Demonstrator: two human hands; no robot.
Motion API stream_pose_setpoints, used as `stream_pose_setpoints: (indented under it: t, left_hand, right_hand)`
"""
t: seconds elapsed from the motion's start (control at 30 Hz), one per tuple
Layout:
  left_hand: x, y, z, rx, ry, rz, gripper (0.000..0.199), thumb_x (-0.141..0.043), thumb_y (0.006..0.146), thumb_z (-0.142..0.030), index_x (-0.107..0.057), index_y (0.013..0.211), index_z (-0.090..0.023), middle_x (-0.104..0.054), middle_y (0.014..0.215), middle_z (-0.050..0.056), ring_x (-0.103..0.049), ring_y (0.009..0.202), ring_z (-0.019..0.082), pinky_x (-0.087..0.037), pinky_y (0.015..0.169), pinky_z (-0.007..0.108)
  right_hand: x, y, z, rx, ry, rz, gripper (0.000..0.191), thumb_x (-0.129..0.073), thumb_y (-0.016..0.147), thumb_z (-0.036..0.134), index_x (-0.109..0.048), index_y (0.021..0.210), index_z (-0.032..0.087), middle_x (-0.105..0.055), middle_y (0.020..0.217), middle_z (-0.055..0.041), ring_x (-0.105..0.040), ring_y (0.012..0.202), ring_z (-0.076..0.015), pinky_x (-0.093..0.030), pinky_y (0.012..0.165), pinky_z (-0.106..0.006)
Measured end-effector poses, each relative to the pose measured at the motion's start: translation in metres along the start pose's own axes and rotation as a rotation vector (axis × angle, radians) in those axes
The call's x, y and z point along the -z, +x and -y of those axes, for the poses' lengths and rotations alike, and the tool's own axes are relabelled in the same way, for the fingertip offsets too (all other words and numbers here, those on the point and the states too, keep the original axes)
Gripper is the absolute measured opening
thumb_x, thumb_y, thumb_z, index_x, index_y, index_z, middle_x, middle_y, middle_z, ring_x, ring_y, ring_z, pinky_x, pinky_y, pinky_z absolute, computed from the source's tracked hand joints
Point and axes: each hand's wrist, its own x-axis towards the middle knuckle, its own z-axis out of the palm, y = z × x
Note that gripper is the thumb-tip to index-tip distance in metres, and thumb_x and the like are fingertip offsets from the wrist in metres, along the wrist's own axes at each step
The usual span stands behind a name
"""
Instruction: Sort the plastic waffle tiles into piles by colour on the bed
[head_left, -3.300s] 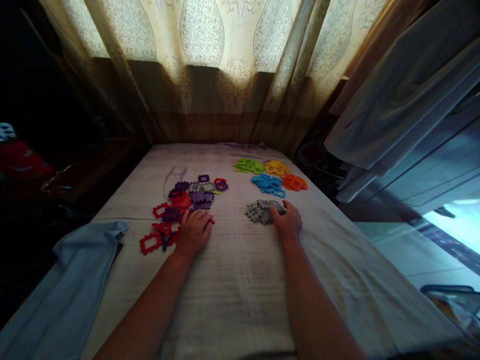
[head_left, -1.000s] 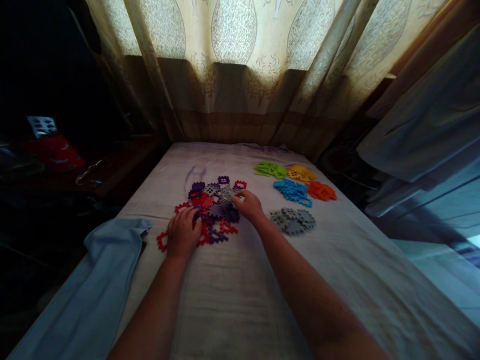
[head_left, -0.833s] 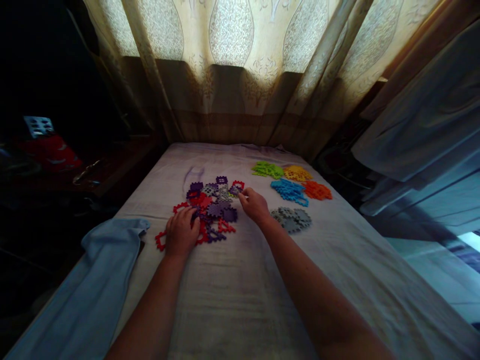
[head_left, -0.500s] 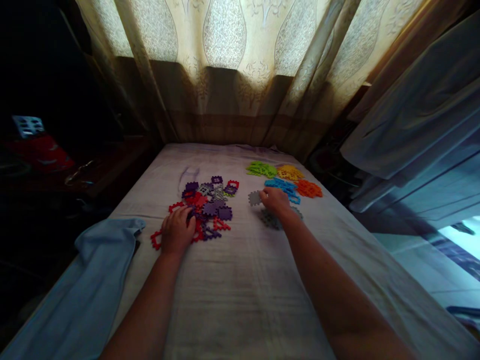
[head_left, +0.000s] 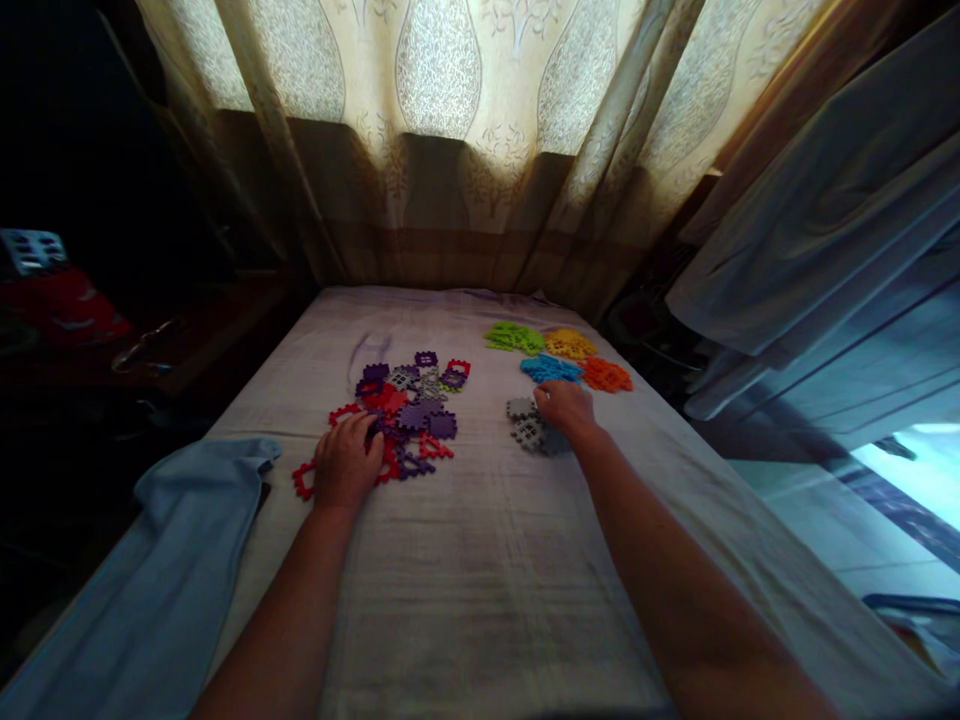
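My left hand [head_left: 349, 462] lies over the near left side of a mixed heap of toothed plastic tiles, its fingers resting on red tiles [head_left: 303, 480] and purple tiles [head_left: 442, 425]. A few grey pieces [head_left: 430, 384] lie at the back of that heap. To the right, my right hand [head_left: 566, 408] is closed, with a grey square tile [head_left: 520, 408] at its fingertips. That tile is just above a small grey pile [head_left: 529, 434], partly hidden by the hand; whether it touches the pile I cannot tell.
Sorted piles lie beyond my right hand: blue [head_left: 551, 369], orange [head_left: 607, 376], green [head_left: 514, 337] and yellow [head_left: 570, 344]. A blue cloth [head_left: 180, 530] hangs over the left edge of the sheet-covered surface [head_left: 450, 590]. A curtain [head_left: 442, 190] hangs behind.
My right hand has brought the grey tile lower and closer to the grey pile. The left hand stays on the mixed heap. The whole view has shifted slightly.
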Motion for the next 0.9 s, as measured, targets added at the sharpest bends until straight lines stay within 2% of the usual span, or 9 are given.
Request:
stream_pose_setpoints:
  t: [0.1, 0.17, 0.3, 0.43, 0.6, 0.77, 0.9]
  left_hand:
    - [0.001, -0.001, -0.002, -0.001, -0.007, -0.006, 0.036, -0.047, 0.089, -0.031, -0.064, 0.119, -0.021, -0.064, 0.13, 0.011, -0.058, 0.119, 0.027, -0.041, 0.105, 0.045]
    - [0.002, -0.001, -0.003, 0.004, -0.009, -0.012, 0.035, -0.047, 0.089, -0.031, -0.064, 0.119, -0.023, -0.064, 0.13, 0.009, -0.057, 0.119, 0.027, -0.041, 0.106, 0.044]
    - [0.001, -0.001, -0.002, 0.015, -0.001, 0.004, 0.035, -0.047, 0.09, -0.031, -0.063, 0.119, -0.021, -0.063, 0.131, 0.01, -0.057, 0.12, 0.026, -0.04, 0.106, 0.044]
    - [-0.002, 0.0, 0.004, -0.017, -0.01, 0.034, 0.036, -0.047, 0.09, -0.033, -0.062, 0.121, -0.022, -0.062, 0.133, 0.009, -0.056, 0.122, 0.026, -0.041, 0.106, 0.043]
    - [-0.002, 0.0, 0.005, -0.017, -0.014, 0.037, 0.037, -0.048, 0.09, -0.034, -0.062, 0.122, -0.022, -0.063, 0.132, 0.009, -0.057, 0.121, 0.026, -0.041, 0.105, 0.045]
    - [0.004, 0.0, -0.003, 0.018, -0.023, 0.036, 0.036, -0.049, 0.089, -0.031, -0.063, 0.121, -0.021, -0.063, 0.132, 0.009, -0.057, 0.121, 0.027, -0.04, 0.106, 0.045]
    - [0.006, 0.0, -0.007, 0.035, -0.032, 0.024, 0.035, -0.05, 0.089, -0.029, -0.064, 0.119, -0.021, -0.064, 0.131, 0.009, -0.057, 0.121, 0.026, -0.039, 0.107, 0.045]
  right_hand:
    - [-0.002, -0.001, 0.014, 0.081, 0.044, -0.061, 0.036, -0.045, 0.093, 0.03, -0.075, 0.111, 0.021, -0.072, 0.116, -0.0131, -0.063, 0.111, -0.0279, -0.046, 0.092, -0.039]
    - [-0.006, -0.003, 0.031, 0.188, 0.079, -0.085, 0.034, -0.046, 0.093, 0.028, -0.075, 0.111, 0.022, -0.072, 0.116, -0.0113, -0.062, 0.112, -0.0252, -0.044, 0.095, -0.035]
    - [-0.018, -0.009, 0.073, 0.392, 0.105, -0.019, 0.033, -0.048, 0.093, 0.027, -0.073, 0.114, 0.025, -0.071, 0.118, -0.0078, -0.062, 0.111, -0.0218, -0.044, 0.094, -0.031]
    - [-0.032, -0.011, 0.106, 0.501, 0.083, 0.034, 0.036, -0.047, 0.092, 0.022, -0.07, 0.119, 0.027, -0.07, 0.12, -0.0078, -0.063, 0.11, -0.0222, -0.047, 0.09, -0.031]
    - [-0.037, -0.006, 0.123, 0.414, 0.035, 0.059, 0.03, -0.05, 0.091, 0.027, -0.072, 0.11, 0.024, -0.07, 0.116, -0.0107, -0.065, 0.105, -0.0238, -0.049, 0.084, -0.031]
    - [-0.039, 0.002, 0.128, 0.352, 0.064, 0.105, 0.024, -0.053, 0.091, 0.032, -0.074, 0.103, 0.028, -0.071, 0.113, -0.0062, -0.066, 0.101, -0.0199, -0.048, 0.081, -0.027]
    - [-0.04, 0.003, 0.127, 0.339, 0.109, 0.095, 0.024, -0.053, 0.091, 0.033, -0.073, 0.102, 0.027, -0.071, 0.112, -0.0062, -0.066, 0.099, -0.0199, -0.047, 0.078, -0.027]
